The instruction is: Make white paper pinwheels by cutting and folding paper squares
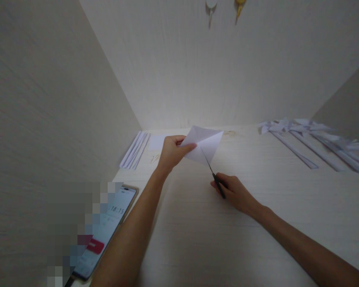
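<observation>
A folded piece of white paper [208, 145] is pinched in my left hand [175, 151], thumb on top, above the table. My right hand [231, 189] grips a pair of scissors [217, 184] by its black handles. The thin blades point up and away, and their tip lies over the lower part of the paper. Whether the blades are cutting into the paper or only in front of it, I cannot tell.
Rolled white paper sticks [135, 150] and a flat white sheet [157, 142] lie at the back left. Several paper pinwheel-like shapes on sticks [305, 137] lie at the right. A phone [113, 227] showing a timer rests beside my left forearm. Walls [197, 71] enclose the table [197, 239].
</observation>
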Demonstrator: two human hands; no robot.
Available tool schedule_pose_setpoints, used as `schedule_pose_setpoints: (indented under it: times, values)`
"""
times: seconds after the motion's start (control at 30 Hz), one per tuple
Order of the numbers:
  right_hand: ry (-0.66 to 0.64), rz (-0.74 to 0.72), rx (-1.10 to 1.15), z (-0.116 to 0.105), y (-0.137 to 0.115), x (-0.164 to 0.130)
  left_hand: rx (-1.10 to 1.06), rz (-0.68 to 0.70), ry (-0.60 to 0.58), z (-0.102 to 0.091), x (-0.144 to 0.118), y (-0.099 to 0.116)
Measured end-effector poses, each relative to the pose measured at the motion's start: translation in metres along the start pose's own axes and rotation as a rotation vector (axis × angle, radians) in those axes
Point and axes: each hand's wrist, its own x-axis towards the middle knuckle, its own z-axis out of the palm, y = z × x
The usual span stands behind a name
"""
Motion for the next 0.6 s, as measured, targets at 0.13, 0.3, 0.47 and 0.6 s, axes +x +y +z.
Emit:
schedule_pose_setpoints:
  times: [0.13,0.3,0.47,0.6]
  values:
    - [-0.003,-0.008,-0.023,-0.0002,0.0003,0.0003,0.029,0.005,0.006,0.0002,0.0007,-0.0020]
    - [-0.013,-0.005,-0.022,0.0005,0.0003,0.0002,0.047,0.012,0.016,-0.0004,0.0001,-0.0019]
    - [-0.023,-0.010,-0.019,0.0003,-0.0004,-0.0002,0.059,0.009,0.013,-0.0004,-0.0002,-0.0023]
    - [-0.020,0.001,-0.026,0.0006,-0.0001,0.0002,0.080,0.014,0.006,-0.0006,0.0003,-0.0039]
